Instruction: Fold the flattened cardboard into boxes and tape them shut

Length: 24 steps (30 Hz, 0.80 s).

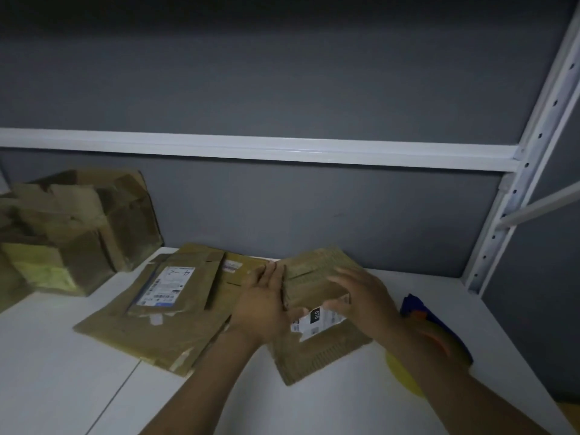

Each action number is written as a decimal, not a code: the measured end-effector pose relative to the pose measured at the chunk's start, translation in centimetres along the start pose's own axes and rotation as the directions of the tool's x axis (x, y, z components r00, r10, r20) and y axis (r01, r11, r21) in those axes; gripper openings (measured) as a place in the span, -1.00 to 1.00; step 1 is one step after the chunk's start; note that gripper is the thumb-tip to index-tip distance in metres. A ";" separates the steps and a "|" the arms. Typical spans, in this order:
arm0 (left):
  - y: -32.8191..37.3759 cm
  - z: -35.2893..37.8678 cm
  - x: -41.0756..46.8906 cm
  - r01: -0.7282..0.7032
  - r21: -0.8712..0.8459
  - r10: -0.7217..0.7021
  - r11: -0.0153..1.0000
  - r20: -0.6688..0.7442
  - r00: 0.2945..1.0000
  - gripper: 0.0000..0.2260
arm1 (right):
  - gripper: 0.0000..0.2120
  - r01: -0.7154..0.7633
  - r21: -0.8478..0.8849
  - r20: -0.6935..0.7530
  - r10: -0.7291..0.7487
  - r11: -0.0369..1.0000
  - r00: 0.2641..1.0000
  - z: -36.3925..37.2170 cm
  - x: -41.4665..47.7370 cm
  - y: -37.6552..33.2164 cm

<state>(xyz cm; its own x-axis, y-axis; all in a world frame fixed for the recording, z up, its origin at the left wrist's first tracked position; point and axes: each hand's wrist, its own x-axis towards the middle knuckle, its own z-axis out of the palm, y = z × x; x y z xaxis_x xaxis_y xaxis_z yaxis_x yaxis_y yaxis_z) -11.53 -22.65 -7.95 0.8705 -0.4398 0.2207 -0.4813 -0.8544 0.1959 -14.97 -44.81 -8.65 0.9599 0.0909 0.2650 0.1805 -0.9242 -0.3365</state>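
Left hand flat, fingers straight, against left side of cardboard; right hand curled over its raised panel; cardboard lies between both hands on worktop, long axis pointing away, both equally near.

Brown cardboard on white table, grey wall.
Label white with black patch; tool blue and orange; shelf rail white.

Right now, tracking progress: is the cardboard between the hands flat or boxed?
Half-folded: the cardboard bends up between left hand and right hand; near part lies flat.
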 end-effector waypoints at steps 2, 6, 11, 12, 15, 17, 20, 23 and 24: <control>-0.2 0.3 -0.4 -0.085 -0.059 0.085 0.995 0.002 0.996 -0.01 | -0.62 -0.007 0.023 -0.158 0.011 1.000 0.987 -0.1 0.6 1.1; -0.8 0.7 -0.3 -0.280 -0.114 0.272 0.953 -0.085 0.959 -0.05 | -0.59 -0.093 -0.089 -0.075 0.086 0.992 0.994 -1.2 2.5 3.2; 0.7 2.4 1.6 -0.237 -0.052 0.223 0.970 -0.201 0.954 -0.22 | -0.46 -0.202 -0.087 -0.071 0.196 0.975 0.978 -1.2 -1.3 5.5; 1.1 2.9 2.1 -0.225 -0.015 0.218 0.974 -0.189 0.957 -0.27 | -0.45 -0.301 -0.106 -0.079 0.294 0.948 0.953 -1.2 -3.1 6.6; 2.1 4.8 3.4 -0.202 0.139 0.224 0.970 -0.174 0.959 -0.49 | -0.36 -0.622 -0.105 -0.017 0.624 0.776 0.781 -0.9 -7.8 10.5; 3.0 4.9 4.1 -0.197 0.241 0.244 0.950 -0.180 0.953 -0.49 | -0.44 -0.730 -0.009 0.043 0.729 0.684 0.683 -0.8 -9.1 12.1; 4.3 4.3 4.5 -0.197 0.251 0.238 0.948 -0.144 0.961 -0.40 | -0.86 -0.713 0.030 0.036 0.712 0.701 0.701 -1.3 -9.4 12.4; 6.5 3.7 3.3 -0.341 0.065 0.343 0.938 -0.333 0.878 -0.49 | -0.81 -0.650 0.088 -0.076 0.655 0.755 0.752 -2.0 -9.3 11.1; 7.6 3.7 2.8 -0.407 -0.022 0.362 0.913 -0.418 0.833 -0.56 | -0.77 -0.615 0.134 -0.143 0.629 0.777 0.764 -2.6 -9.3 10.4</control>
<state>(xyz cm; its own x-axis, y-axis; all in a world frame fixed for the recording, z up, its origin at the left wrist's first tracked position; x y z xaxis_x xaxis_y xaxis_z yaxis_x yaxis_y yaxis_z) -12.44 -31.41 -9.33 0.5084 -0.5598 0.6544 -0.7964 -0.5947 0.1100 -22.58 -56.23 -12.24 0.8164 -0.5650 0.1195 -0.4215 -0.7244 -0.5456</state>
